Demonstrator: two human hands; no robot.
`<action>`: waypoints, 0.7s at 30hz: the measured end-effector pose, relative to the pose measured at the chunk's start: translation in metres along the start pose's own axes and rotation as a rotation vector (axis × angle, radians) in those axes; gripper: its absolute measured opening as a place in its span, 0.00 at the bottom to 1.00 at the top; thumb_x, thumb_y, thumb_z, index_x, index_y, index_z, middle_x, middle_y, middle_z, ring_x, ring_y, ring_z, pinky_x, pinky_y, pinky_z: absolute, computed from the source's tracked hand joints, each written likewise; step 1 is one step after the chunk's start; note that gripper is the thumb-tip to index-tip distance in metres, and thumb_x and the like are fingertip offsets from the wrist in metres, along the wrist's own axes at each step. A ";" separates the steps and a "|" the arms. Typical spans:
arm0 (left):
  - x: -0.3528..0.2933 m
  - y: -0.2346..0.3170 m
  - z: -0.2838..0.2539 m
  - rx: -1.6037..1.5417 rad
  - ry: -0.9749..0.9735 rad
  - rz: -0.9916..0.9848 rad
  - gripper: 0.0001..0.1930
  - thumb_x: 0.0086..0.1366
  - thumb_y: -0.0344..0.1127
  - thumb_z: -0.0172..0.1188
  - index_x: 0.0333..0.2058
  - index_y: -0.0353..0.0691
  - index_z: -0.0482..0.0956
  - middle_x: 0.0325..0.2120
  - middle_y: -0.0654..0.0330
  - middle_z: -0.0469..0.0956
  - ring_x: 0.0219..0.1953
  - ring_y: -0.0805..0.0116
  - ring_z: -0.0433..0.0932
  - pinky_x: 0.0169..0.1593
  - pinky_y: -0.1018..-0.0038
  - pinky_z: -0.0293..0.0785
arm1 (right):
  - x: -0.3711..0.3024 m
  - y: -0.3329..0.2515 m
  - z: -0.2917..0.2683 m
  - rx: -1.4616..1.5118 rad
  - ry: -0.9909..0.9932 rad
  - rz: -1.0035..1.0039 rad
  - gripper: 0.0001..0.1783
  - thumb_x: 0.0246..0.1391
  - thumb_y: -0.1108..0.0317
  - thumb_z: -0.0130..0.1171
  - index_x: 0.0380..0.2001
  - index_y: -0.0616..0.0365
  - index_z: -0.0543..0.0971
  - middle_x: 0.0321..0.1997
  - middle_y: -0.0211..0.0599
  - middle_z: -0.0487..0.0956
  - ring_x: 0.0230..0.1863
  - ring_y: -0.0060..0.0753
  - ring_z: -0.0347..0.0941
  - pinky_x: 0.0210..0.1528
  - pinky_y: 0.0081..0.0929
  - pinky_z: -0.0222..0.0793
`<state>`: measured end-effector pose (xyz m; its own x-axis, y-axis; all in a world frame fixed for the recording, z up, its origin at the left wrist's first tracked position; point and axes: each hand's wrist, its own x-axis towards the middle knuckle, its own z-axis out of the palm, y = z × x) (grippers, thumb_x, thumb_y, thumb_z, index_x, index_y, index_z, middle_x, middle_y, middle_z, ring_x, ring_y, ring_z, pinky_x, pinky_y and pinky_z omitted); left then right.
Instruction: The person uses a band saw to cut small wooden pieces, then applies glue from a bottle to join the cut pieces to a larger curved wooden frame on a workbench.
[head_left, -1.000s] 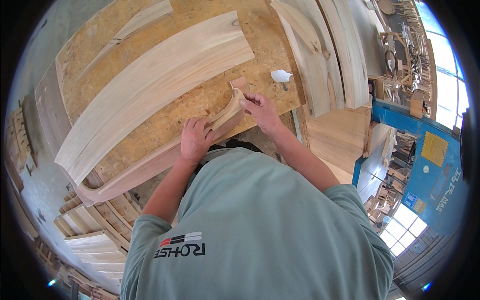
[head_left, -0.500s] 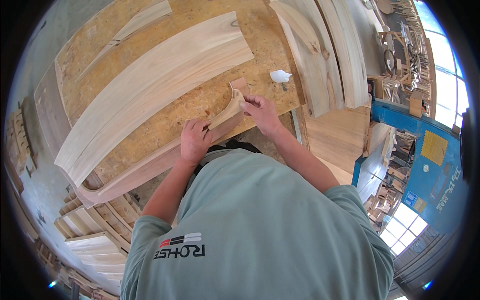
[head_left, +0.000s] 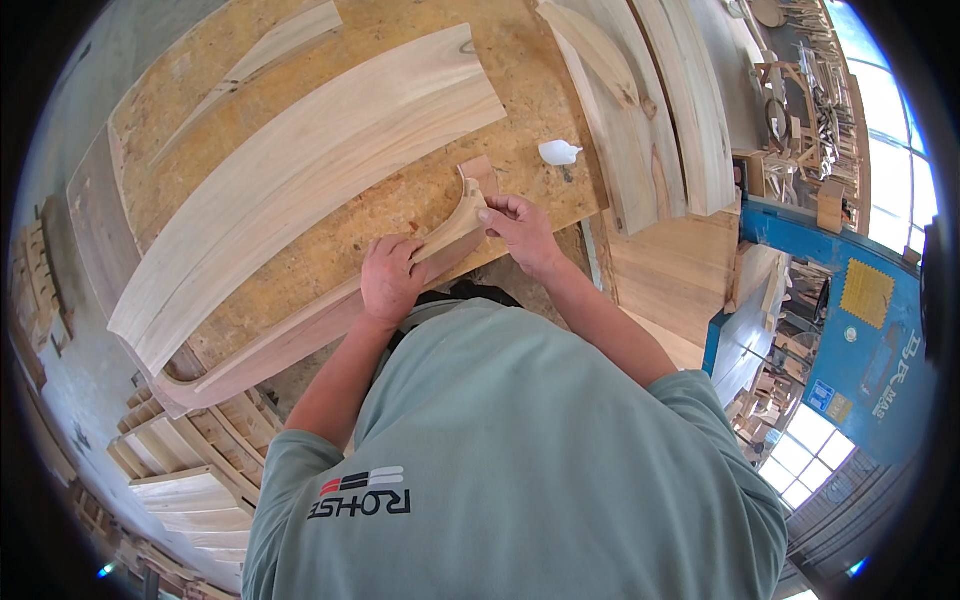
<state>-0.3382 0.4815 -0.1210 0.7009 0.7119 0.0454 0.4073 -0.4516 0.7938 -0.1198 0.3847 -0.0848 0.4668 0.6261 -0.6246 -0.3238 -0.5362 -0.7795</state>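
Note:
A long wooden piece with a curved, flared end (head_left: 452,228) lies along the near edge of the workbench, over a flatter wooden strip (head_left: 250,372). My left hand (head_left: 392,278) is closed over the piece just left of its flared end, fingers bent across the top. At the upturned tip, my right hand (head_left: 522,233) pinches the wood between thumb and fingers. A small block-like wooden end (head_left: 481,170) sits just beyond that tip. Whatever is under my palms is hidden.
A broad curved wooden panel (head_left: 310,180) lies across the bench (head_left: 530,60). A white plastic bottle (head_left: 559,152) rests to the right of my hands. Wide boards (head_left: 650,150) are stacked farther right, near a blue machine (head_left: 850,330). Slatted wooden parts (head_left: 195,490) stand lower left.
My left-hand fingers have shifted slightly on the wood and lie closer together. The right hand keeps its pinch at the tip, almost unmoved.

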 end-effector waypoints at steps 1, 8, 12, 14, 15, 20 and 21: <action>0.000 0.000 -0.001 -0.005 -0.001 -0.004 0.11 0.51 0.30 0.65 0.35 0.37 0.82 0.35 0.53 0.78 0.40 0.50 0.77 0.45 0.59 0.74 | 0.001 0.001 -0.001 -0.013 -0.009 0.005 0.19 0.60 0.66 0.64 0.49 0.68 0.78 0.42 0.33 0.82 0.40 0.19 0.75 0.43 0.21 0.73; 0.000 -0.001 0.000 0.007 -0.006 -0.011 0.11 0.51 0.29 0.65 0.35 0.37 0.82 0.34 0.53 0.78 0.40 0.50 0.77 0.44 0.59 0.75 | -0.001 0.000 0.002 0.008 0.008 0.008 0.16 0.60 0.69 0.64 0.48 0.67 0.79 0.40 0.32 0.81 0.38 0.18 0.74 0.40 0.20 0.72; 0.000 -0.001 0.000 0.006 -0.013 -0.021 0.11 0.51 0.29 0.65 0.35 0.37 0.82 0.34 0.53 0.78 0.40 0.50 0.77 0.44 0.59 0.75 | -0.001 0.002 -0.001 -0.020 -0.022 0.018 0.20 0.60 0.64 0.64 0.50 0.67 0.78 0.43 0.33 0.82 0.42 0.20 0.76 0.46 0.22 0.74; 0.000 -0.001 0.000 0.005 -0.014 -0.023 0.11 0.51 0.29 0.65 0.35 0.38 0.82 0.34 0.53 0.78 0.40 0.50 0.77 0.45 0.59 0.75 | -0.002 0.000 0.000 -0.015 -0.024 0.020 0.20 0.60 0.64 0.64 0.50 0.67 0.78 0.43 0.33 0.82 0.42 0.20 0.76 0.47 0.22 0.74; 0.000 0.000 0.000 0.006 -0.014 -0.023 0.11 0.51 0.29 0.65 0.35 0.38 0.82 0.34 0.53 0.78 0.40 0.50 0.77 0.45 0.59 0.75 | -0.002 0.000 0.000 -0.019 -0.022 0.020 0.20 0.60 0.64 0.64 0.50 0.67 0.78 0.43 0.33 0.82 0.42 0.20 0.76 0.46 0.22 0.74; -0.001 -0.001 0.000 0.008 -0.018 -0.028 0.11 0.50 0.29 0.65 0.35 0.38 0.82 0.34 0.53 0.79 0.41 0.51 0.77 0.45 0.59 0.75 | -0.002 -0.001 0.003 -0.004 0.010 0.018 0.17 0.60 0.68 0.64 0.48 0.68 0.79 0.41 0.32 0.82 0.38 0.18 0.74 0.40 0.20 0.72; -0.001 -0.001 0.001 0.005 -0.015 -0.025 0.11 0.50 0.29 0.65 0.35 0.38 0.82 0.34 0.54 0.79 0.41 0.51 0.77 0.45 0.60 0.74 | -0.002 0.000 0.003 -0.004 0.010 0.014 0.17 0.60 0.68 0.64 0.48 0.68 0.79 0.41 0.32 0.81 0.38 0.18 0.74 0.40 0.20 0.72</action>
<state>-0.3388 0.4812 -0.1226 0.6994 0.7146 0.0164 0.4275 -0.4366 0.7916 -0.1228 0.3851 -0.0832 0.4705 0.6130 -0.6347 -0.3271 -0.5469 -0.7707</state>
